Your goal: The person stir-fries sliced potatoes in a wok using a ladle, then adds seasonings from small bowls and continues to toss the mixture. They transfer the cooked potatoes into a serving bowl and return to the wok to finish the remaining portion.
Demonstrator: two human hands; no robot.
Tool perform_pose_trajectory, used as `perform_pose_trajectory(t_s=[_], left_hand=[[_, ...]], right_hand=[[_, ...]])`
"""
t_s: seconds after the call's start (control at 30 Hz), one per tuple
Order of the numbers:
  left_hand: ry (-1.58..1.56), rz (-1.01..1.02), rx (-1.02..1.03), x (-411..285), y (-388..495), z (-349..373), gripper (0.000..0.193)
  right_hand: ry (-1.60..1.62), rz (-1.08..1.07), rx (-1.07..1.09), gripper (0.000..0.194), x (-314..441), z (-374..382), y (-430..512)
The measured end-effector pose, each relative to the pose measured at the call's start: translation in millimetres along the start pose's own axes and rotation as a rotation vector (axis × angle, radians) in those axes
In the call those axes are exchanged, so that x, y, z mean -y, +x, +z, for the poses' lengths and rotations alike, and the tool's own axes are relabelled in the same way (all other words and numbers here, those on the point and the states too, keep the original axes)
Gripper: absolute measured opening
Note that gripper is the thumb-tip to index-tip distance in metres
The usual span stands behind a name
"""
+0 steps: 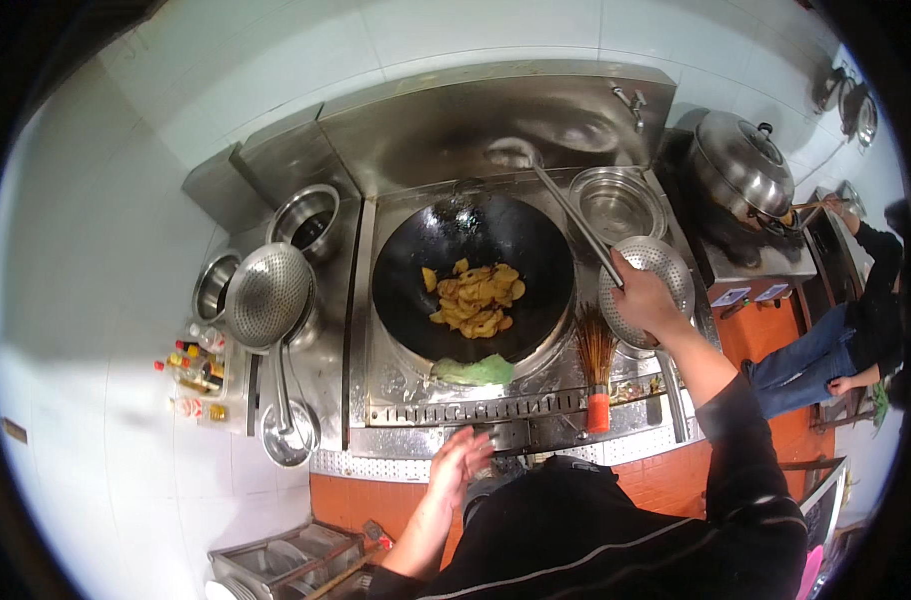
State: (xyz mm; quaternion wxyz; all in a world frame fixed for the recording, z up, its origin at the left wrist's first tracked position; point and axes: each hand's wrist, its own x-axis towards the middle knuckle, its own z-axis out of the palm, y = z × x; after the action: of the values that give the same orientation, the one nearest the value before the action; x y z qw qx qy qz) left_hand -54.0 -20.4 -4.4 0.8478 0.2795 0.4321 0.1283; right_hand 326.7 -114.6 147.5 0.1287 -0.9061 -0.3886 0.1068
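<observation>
My right hand (pixel 643 296) grips the handle of a long metal ladle (pixel 573 215). The ladle's bowl is raised towards the steel backsplash, up and to the right of the wok. Below my right hand lies a perforated strainer (pixel 669 262) with a metal handle. Sliced, browned food that looks like potato (pixel 476 298) sits in the black wok (pixel 403 262). A folded green cloth (pixel 473 370) rests over the wok's near rim. My left hand (pixel 459 459), slightly blurred, is held at the stove's front edge with fingers apart and nothing in it.
A bamboo wok brush (pixel 596 360) lies right of the wok. A metal basin (pixel 618 206) stands behind the strainer. Left are another strainer (pixel 268 296), a steel pot (pixel 303 217) and several bottles (pixel 200 367). Another person (pixel 823 352) stands at right, near a lidded pot (pixel 740 169).
</observation>
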Motion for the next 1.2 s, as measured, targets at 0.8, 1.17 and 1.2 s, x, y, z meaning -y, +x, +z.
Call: perform_pose_trajectory(t_s=[0.8, 1.17, 1.2], left_hand=[[-0.246, 0.03, -0.109, -26, -13, 70, 0.034], [-0.326, 0.043, -0.085, -12, 9, 80, 0.012], [-0.357, 0.047, -0.093, -13, 4, 81, 0.011]], right_hand=[[-0.238, -0.115, 0.336, 0.058, -5, -61, -96], [-0.262, -0.188, 0.201, 0.052, -2, -30, -94], [-0.185, -0.247, 0.121, 0.054, -8, -31, -100]])
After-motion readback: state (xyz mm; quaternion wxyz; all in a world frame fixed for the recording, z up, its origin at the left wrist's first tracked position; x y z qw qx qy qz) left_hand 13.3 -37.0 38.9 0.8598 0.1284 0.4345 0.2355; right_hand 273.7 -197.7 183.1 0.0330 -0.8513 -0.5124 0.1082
